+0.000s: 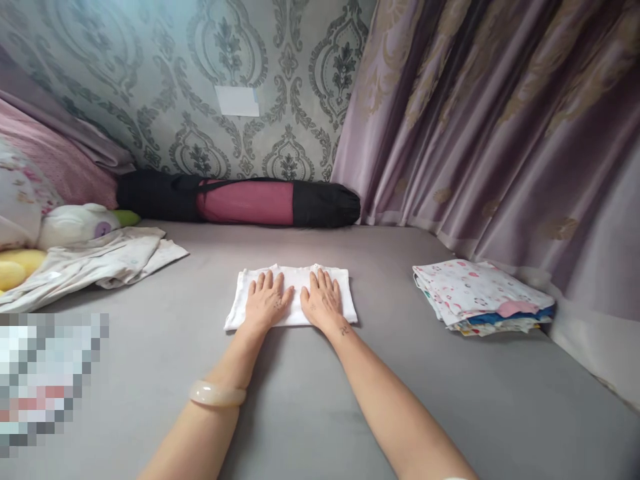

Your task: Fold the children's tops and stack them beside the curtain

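Observation:
A white folded cloth (296, 293) lies flat on the grey bed sheet (310, 393), its long side running left to right. My left hand (266, 299) rests palm down on its left half, fingers spread and pointing away from me. On the right half, my right hand (323, 299) is pressed flat in the same way. Neither hand grips the cloth, and a strip of it shows between the two thumbs. What kind of garment or towel it is I cannot make out. A pale bangle (217, 394) circles my left forearm.
A stack of folded printed clothes (475, 290) sits at the right beside the purple curtain (450, 133). Crumpled pale clothing (110, 257) and a white plush toy (75, 225) lie at the left. A long black and red bag (245, 201) lies along the wall.

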`<state>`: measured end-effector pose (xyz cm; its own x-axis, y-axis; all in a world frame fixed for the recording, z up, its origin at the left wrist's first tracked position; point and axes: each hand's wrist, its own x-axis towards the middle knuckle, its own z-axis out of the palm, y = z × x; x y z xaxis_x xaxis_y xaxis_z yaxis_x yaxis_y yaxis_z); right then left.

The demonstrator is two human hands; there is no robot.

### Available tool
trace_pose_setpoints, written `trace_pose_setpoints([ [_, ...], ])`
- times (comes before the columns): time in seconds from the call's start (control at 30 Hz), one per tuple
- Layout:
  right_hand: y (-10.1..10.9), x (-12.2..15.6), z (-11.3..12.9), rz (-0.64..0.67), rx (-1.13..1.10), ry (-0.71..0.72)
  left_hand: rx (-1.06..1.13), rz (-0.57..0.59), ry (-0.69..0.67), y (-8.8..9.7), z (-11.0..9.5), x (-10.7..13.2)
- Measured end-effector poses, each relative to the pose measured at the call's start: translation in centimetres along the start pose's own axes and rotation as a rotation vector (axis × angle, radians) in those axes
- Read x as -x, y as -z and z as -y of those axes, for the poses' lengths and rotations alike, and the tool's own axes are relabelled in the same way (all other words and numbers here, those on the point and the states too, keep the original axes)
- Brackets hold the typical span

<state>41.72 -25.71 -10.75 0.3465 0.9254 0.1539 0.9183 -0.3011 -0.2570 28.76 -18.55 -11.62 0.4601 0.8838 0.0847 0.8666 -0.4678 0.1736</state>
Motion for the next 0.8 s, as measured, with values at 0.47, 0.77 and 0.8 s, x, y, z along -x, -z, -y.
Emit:
trace_pose_setpoints([
  [0.47,0.1,-0.3,-1.2,0.021,0.002,-0.143,-0.091,-0.050,0.101,0.1,1.0,-0.1],
  [0.77,0.8,-0.4,-2.5,0.047,0.009,-0.182,-0.078,-0.122,0.136,-0.5,2.1,-0.2],
  [0.8,0.9,-0.5,-2.6,0.051,0.009,-0.186,-0.079,-0.125,0.140,-0.4,2.1,-0.2],
])
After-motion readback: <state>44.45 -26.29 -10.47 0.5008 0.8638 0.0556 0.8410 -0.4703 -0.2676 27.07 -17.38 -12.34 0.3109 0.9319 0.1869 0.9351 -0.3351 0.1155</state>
